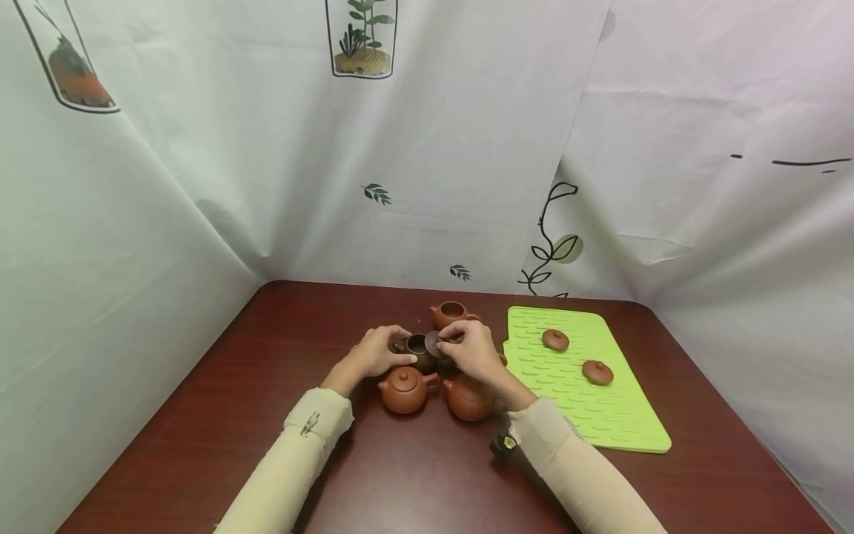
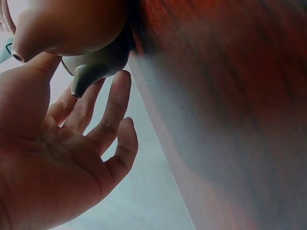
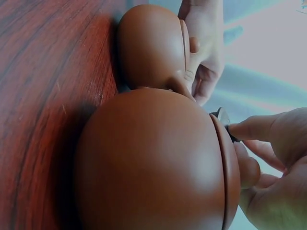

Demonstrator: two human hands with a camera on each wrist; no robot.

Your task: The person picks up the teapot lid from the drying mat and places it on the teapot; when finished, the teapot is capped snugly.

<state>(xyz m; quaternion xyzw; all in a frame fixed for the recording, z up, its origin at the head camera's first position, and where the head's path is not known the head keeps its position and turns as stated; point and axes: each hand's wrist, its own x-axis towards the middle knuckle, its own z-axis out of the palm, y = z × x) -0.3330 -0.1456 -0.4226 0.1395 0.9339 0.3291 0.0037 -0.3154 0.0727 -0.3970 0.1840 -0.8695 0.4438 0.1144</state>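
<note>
A dark brown teapot [image 1: 420, 362] stands uncovered amid a cluster of reddish-brown teapots. My left hand [image 1: 379, 353] holds it at its left, thumb on the near side and index finger at the far rim. The left wrist view shows its dark spout [image 2: 87, 79] between the spread fingers. My right hand [image 1: 475, 350] pinches a dark lid [image 1: 434, 344], tilted up beside the opening. Just in front sit two lidded reddish-brown teapots, one at left [image 1: 404, 393] and another at right [image 1: 467, 400], partly under the right wrist.
Behind the hands stands a lidless reddish-brown teapot [image 1: 450, 314]. On the right a green ridged mat [image 1: 567, 400] bears two reddish-brown lids, one farther back [image 1: 555, 340] and one nearer [image 1: 597, 372]. White printed cloth [image 1: 427, 148] hangs around the dark red table [image 1: 267, 371].
</note>
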